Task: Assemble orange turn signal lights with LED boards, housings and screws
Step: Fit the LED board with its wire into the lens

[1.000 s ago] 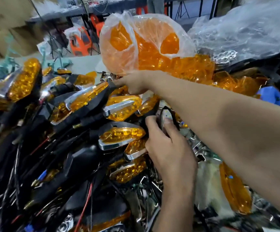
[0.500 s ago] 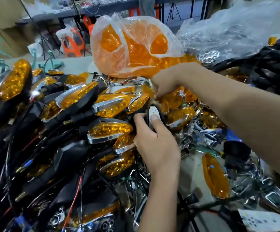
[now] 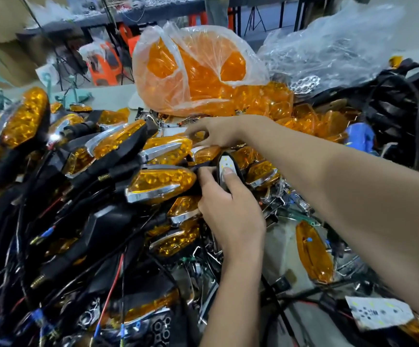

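orange lenses (image 3: 198,78) in plastic bag (image 3: 248,56), left hand (image 3: 231,209) holding housing (image 3: 228,169)

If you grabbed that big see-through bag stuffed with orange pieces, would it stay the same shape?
Probably not. The plastic bag looks thin and crinkled, so it would likely sag. The loose orange lenses spilling out below suggest more could slide out.

The heap of finished turn signals (image 3: 162,181) shows amber faceted lenses, chrome trim and black housings. Black wires run through it, with a red lead (image 3: 113,281) and blue connectors (image 3: 47,232). The clear plastic bag (image 3: 198,71) glows orange from the lenses inside. The LED board (image 3: 226,166) is white with pale yellow dots in a black housing. The blurred stool (image 3: 104,67) behind looks orange.
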